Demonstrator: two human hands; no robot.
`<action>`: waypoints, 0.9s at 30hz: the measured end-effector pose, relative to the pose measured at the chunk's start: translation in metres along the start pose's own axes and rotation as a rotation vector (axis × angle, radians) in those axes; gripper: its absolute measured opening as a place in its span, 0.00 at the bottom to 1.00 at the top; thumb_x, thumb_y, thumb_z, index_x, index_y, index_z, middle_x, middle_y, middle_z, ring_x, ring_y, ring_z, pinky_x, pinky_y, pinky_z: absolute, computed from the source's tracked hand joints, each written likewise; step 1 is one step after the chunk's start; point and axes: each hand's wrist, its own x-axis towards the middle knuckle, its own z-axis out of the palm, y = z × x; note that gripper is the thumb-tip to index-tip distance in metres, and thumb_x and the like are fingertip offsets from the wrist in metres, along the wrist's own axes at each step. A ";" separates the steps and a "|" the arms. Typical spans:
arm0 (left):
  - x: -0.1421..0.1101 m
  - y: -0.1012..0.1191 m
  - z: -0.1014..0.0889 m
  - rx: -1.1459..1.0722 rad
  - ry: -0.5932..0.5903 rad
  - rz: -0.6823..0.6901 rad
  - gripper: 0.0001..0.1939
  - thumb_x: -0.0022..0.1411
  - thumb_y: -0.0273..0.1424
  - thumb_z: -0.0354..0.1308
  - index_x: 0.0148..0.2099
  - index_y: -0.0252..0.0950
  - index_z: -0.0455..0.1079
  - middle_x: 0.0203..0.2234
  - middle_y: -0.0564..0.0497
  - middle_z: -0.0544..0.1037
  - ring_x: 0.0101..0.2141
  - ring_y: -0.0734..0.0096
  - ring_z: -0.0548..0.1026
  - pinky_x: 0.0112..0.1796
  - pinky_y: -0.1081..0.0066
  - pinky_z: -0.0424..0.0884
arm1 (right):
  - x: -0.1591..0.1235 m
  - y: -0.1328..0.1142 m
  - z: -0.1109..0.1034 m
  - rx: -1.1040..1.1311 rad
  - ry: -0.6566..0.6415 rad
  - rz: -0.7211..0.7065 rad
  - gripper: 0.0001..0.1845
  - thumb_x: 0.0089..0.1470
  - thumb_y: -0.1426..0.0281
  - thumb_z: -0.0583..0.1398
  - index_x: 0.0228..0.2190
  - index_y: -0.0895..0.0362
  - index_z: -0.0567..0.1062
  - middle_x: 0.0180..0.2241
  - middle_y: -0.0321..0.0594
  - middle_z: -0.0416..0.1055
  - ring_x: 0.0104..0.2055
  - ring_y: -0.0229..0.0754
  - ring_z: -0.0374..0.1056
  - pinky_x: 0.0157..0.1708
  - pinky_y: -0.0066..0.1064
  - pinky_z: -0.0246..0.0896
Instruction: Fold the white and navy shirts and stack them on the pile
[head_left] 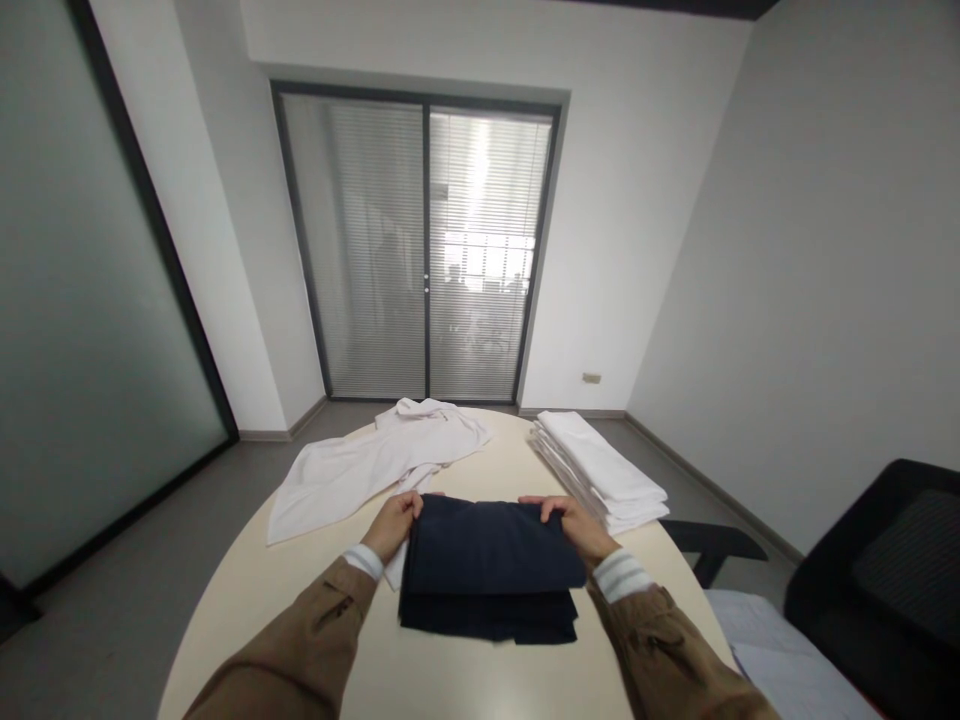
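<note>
A dark navy folded cloth (pixel 491 555) lies in front of me, layered, with lower folds showing along its near edge. My left hand (pixel 396 522) pinches its far left corner between thumb and fingers. At the far right corner my right hand (pixel 574 525) grips the same cloth, thumb on top. Beyond the left hand a loose, crumpled white cloth (pixel 360 465) is spread over the table, and a piece of it reaches beside the navy cloth. Just past my right hand stands a neat stack of folded white cloths (pixel 596 465).
The round cream table (pixel 255 610) carries all the cloths. To the right is a black mesh office chair (pixel 885 570), with its armrest near the table edge and pale fabric (pixel 780 650) on a seat. Glass panels with blinds (pixel 420 250) stand beyond the table.
</note>
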 end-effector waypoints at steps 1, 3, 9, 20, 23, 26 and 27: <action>0.001 0.000 -0.001 0.004 -0.011 0.008 0.08 0.45 0.27 0.51 0.22 0.39 0.53 0.39 0.48 0.82 0.39 0.60 0.78 0.42 0.61 0.72 | 0.000 0.002 0.000 0.012 -0.026 0.003 0.15 0.43 0.54 0.66 0.21 0.52 0.74 0.51 0.48 0.74 0.56 0.60 0.67 0.53 0.52 0.65; 0.002 -0.001 -0.005 0.022 -0.030 0.022 0.09 0.44 0.26 0.50 0.20 0.39 0.51 0.40 0.47 0.82 0.41 0.58 0.78 0.46 0.59 0.70 | 0.000 0.005 -0.003 -0.020 -0.077 0.011 0.14 0.43 0.58 0.66 0.18 0.53 0.73 0.53 0.45 0.73 0.57 0.59 0.67 0.54 0.51 0.64; -0.004 0.017 0.003 0.224 0.216 0.239 0.03 0.56 0.28 0.50 0.29 0.38 0.63 0.44 0.43 0.80 0.50 0.57 0.75 0.56 0.55 0.65 | -0.008 -0.012 -0.017 -0.127 -0.278 -0.062 0.08 0.46 0.67 0.60 0.23 0.53 0.80 0.57 0.39 0.70 0.60 0.54 0.65 0.63 0.47 0.54; -0.049 0.023 0.067 1.218 -0.167 0.295 0.34 0.68 0.47 0.47 0.70 0.35 0.54 0.69 0.42 0.54 0.68 0.47 0.48 0.65 0.46 0.48 | -0.029 -0.080 0.082 -0.835 -0.181 -0.212 0.35 0.63 0.48 0.50 0.66 0.46 0.56 0.69 0.40 0.50 0.72 0.54 0.39 0.68 0.56 0.28; -0.053 0.014 0.063 1.307 -0.150 0.188 0.38 0.66 0.51 0.48 0.71 0.40 0.52 0.70 0.41 0.48 0.68 0.41 0.44 0.63 0.40 0.45 | -0.037 -0.057 0.098 -0.988 -0.185 -0.114 0.38 0.61 0.43 0.48 0.67 0.41 0.51 0.70 0.37 0.43 0.72 0.60 0.33 0.66 0.62 0.22; -0.054 0.013 0.062 1.330 -0.120 0.149 0.40 0.64 0.54 0.50 0.72 0.43 0.51 0.70 0.39 0.47 0.68 0.38 0.43 0.62 0.39 0.45 | -0.041 -0.043 0.097 -1.047 -0.128 -0.047 0.41 0.59 0.40 0.47 0.68 0.41 0.50 0.71 0.38 0.41 0.72 0.62 0.33 0.66 0.62 0.25; -0.054 0.012 0.062 1.327 -0.111 0.151 0.39 0.64 0.54 0.50 0.72 0.44 0.51 0.70 0.39 0.47 0.68 0.38 0.43 0.62 0.39 0.46 | -0.041 -0.042 0.097 -1.056 -0.108 -0.032 0.41 0.59 0.39 0.47 0.67 0.41 0.51 0.71 0.39 0.42 0.72 0.62 0.35 0.66 0.61 0.27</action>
